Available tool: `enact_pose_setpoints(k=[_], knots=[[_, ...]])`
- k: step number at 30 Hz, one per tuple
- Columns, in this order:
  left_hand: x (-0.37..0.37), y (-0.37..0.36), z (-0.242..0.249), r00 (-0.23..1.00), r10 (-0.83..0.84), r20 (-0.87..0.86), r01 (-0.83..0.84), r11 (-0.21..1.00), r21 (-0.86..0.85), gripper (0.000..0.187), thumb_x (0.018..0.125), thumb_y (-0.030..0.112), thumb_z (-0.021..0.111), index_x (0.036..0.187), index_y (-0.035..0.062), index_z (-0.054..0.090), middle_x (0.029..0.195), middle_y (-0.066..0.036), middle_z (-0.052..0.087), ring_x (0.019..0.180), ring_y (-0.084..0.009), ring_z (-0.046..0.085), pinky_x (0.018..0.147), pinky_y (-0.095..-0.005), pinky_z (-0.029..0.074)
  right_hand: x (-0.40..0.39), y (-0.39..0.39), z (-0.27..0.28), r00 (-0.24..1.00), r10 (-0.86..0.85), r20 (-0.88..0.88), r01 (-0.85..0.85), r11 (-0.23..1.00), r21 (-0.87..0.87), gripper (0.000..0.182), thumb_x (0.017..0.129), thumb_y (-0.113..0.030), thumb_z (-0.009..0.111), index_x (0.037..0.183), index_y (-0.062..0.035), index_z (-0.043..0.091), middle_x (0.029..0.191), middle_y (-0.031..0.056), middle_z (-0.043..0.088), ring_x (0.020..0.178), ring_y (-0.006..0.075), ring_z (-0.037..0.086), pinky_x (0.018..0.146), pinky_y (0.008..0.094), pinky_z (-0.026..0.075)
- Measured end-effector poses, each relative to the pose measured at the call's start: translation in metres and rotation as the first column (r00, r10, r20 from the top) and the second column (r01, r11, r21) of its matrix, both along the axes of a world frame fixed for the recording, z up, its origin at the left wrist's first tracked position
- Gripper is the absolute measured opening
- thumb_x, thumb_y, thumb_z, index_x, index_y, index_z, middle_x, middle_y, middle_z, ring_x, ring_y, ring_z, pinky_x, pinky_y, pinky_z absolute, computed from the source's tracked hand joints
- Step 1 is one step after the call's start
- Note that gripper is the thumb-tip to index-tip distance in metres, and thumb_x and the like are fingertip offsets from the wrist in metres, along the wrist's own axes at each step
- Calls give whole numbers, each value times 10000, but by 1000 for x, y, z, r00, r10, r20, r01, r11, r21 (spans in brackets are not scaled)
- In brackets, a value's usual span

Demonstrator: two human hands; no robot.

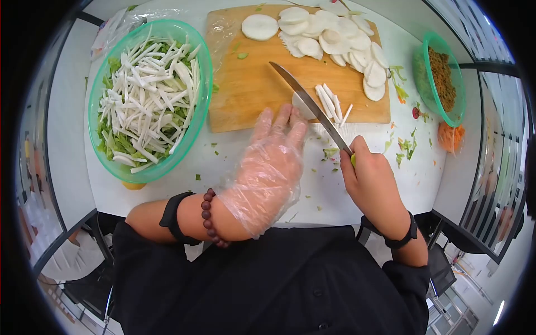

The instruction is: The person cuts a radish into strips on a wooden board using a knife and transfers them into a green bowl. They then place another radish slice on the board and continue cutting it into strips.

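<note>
My right hand (373, 181) grips the handle of a kitchen knife (306, 99), its blade slanting up and left across the front of a wooden cutting board (248, 92). In a clear plastic glove, my left hand (268, 167) presses its fingertips on a white radish slice (301, 105) at the board's near edge. The blade lies over this slice, just right of the fingers; whether it has cut in is hard to see. To the right of the blade rest several cut radish sticks (332, 103). Round radish slices (329, 36) overlap along the board's back and right.
At left stands a large green bowl (207, 84) heaped with white strips (148, 92) over chopped greens. A smaller green bowl (424, 84) with brown crumbly food (442, 78) is at right, beside bagged orange shreds (451, 137). Vegetable scraps (407, 146) litter the white table (329, 201).
</note>
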State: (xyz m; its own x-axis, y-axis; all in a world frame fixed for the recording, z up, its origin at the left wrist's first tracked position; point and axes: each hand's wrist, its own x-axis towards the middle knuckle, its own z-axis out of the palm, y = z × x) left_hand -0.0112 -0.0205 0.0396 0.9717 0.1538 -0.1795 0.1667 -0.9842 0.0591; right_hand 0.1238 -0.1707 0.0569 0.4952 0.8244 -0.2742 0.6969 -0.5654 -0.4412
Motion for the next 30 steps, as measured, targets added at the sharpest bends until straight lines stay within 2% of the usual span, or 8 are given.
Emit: enact_pose_setpoints(k=[3, 9, 13, 16, 22, 25, 30], knots=[[0, 0, 2, 1000, -1, -12, 1, 1000, -8, 700, 873, 287, 692, 1445, -63, 491, 1482, -188, 453, 1449, -319, 386, 1189, -484, 299, 0, 0, 1, 1000, 5, 10, -5, 999, -44, 223, 981, -127, 607, 924, 16, 446, 559, 217, 569, 535, 435, 599, 507, 510, 469], [0, 1, 0, 1000, -20, -12, 21, 1000, 17, 700, 869, 283, 698, 1446, -56, 493, 1489, -184, 453, 1451, -315, 384, 1187, -490, 299, 6, 14, -13, 951, 157, 267, -125, 983, -133, 214, 986, -156, 585, 956, 22, 469, 586, 190, 597, 534, 415, 604, 512, 506, 481], [0, 3, 0, 1000, -24, 4, 24, 1000, 1, 685, 870, 285, 693, 1432, -59, 507, 1491, -182, 451, 1445, -317, 388, 1185, -497, 297, 22, 24, -14, 979, 31, 202, -48, 995, 83, 218, 973, -143, 606, 946, 25, 470, 584, 215, 582, 544, 430, 601, 515, 505, 478], [-1, 4, 2, 1000, -27, 2, 27, 1000, -8, 682, 869, 284, 692, 1427, -64, 509, 1469, -180, 464, 1440, -319, 392, 1184, -500, 297, 19, 16, -3, 996, 41, 85, -45, 998, 40, 219, 968, -124, 622, 929, 22, 463, 569, 222, 568, 538, 438, 593, 517, 509, 473], [-2, 2, 1, 999, -29, 36, 29, 1000, -10, 669, 868, 273, 692, 1417, -68, 520, 1421, -180, 492, 1428, -322, 409, 1178, -499, 306, 9, 3, -2, 999, 46, 23, -47, 999, 28, 231, 961, -107, 635, 904, 15, 447, 544, 218, 557, 525, 443, 588, 510, 507, 469], [-2, 4, 0, 998, -29, 48, 29, 1000, -1, 668, 868, 272, 692, 1416, -68, 521, 1422, -179, 491, 1423, -321, 415, 1177, -498, 308, 7, 1, -2, 998, 49, 33, -49, 999, 15, 231, 965, -118, 629, 899, 10, 449, 538, 213, 557, 524, 440, 592, 510, 499, 479], [0, 5, 3, 999, -41, 9, 41, 999, -15, 676, 870, 268, 686, 1428, -69, 510, 1431, -179, 486, 1422, -318, 419, 1180, -490, 304, 6, 2, -7, 976, 142, 164, -132, 989, -67, 227, 970, -138, 612, 902, 12, 457, 558, 195, 580, 531, 417, 607, 508, 494, 487]])
